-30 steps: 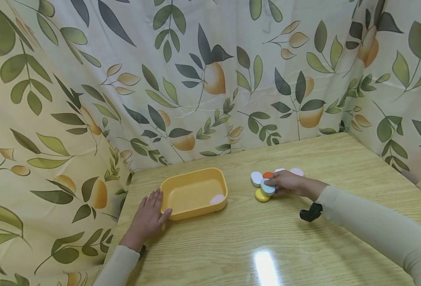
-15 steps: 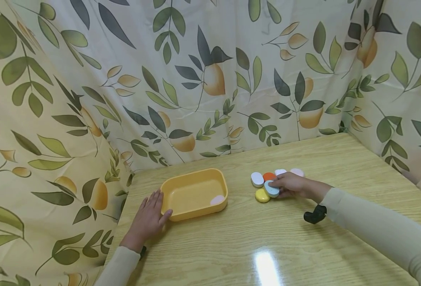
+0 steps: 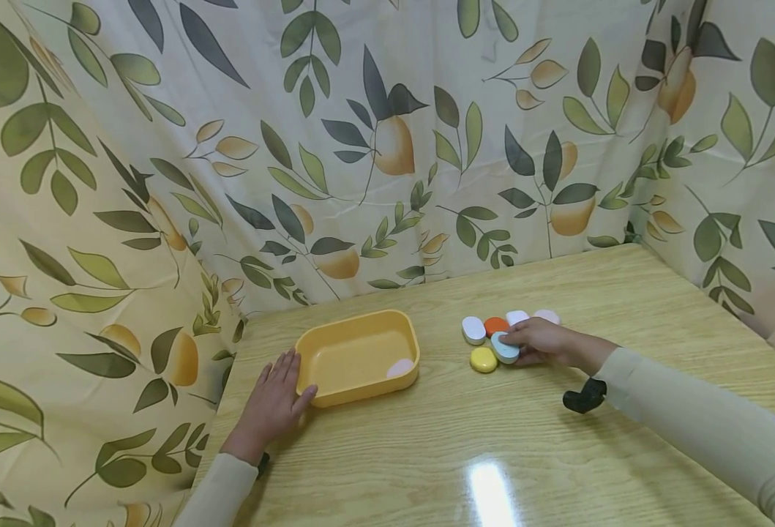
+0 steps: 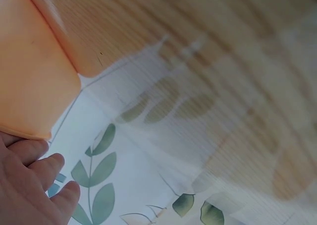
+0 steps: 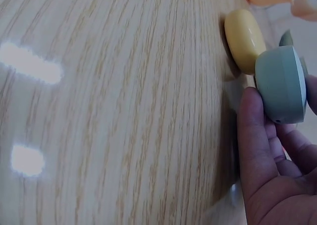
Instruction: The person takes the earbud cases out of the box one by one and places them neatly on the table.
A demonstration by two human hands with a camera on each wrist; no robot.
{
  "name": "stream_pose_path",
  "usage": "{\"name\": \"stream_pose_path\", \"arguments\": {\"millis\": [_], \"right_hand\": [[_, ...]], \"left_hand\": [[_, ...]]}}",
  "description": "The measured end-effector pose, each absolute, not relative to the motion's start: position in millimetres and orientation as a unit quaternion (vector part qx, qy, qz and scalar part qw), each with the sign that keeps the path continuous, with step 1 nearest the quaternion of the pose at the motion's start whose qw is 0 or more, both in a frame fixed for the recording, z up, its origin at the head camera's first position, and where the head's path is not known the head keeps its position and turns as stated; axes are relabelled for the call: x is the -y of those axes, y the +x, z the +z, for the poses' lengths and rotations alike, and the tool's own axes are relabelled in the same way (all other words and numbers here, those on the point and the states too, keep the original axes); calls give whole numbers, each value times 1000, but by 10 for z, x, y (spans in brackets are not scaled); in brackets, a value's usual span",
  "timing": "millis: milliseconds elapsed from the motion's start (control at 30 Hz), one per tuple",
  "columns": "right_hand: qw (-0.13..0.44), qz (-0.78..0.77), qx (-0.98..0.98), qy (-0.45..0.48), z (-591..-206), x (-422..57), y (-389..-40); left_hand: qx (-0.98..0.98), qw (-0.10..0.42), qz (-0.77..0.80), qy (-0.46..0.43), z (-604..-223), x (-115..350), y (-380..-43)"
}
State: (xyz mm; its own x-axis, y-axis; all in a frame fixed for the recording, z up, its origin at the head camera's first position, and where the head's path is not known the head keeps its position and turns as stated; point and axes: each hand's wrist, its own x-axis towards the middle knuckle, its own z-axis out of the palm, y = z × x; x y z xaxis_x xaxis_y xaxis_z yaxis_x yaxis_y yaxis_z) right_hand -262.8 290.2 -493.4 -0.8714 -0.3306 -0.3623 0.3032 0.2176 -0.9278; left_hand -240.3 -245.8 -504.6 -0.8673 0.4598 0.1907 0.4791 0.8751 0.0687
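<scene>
My right hand [image 3: 540, 340] pinches a pale blue-green rounded block [image 3: 505, 348] between thumb and fingers. In the right wrist view, the block [image 5: 281, 84] stands on edge beside a yellow rounded block [image 5: 245, 40]. That yellow block [image 3: 483, 359] lies left of my hand in the head view. Just behind are a white block [image 3: 473, 330], an orange-red block [image 3: 495, 326] and two pale ones, partly behind my fingers. My left hand [image 3: 271, 399] rests with extended fingers against the left end of a yellow-orange tray [image 3: 313, 400]; its fingertips touch the rim in the left wrist view.
Inside the tray, near its right front corner, lies one pale pink piece [image 3: 399, 367]. Leaf-patterned curtains [image 3: 387, 219] hang along the back and both sides of the wooden table [image 3: 394, 461]. A black wrist device [image 3: 585, 396] hangs under the right sleeve.
My right hand has shifted slightly right with the pale blue-green block, which no longer overlaps the yellow one in view. More of the orange-red and pale blocks shows. The left hand stays put.
</scene>
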Motion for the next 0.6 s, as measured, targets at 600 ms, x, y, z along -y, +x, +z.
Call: {"name": "stream_pose_path", "arguments": {"millis": [600], "right_hand": [[251, -636, -730, 4, -4937, -2974, -2597]], "left_hand": [[965, 83, -61, -243, -5040, 2453, -2394]]}}
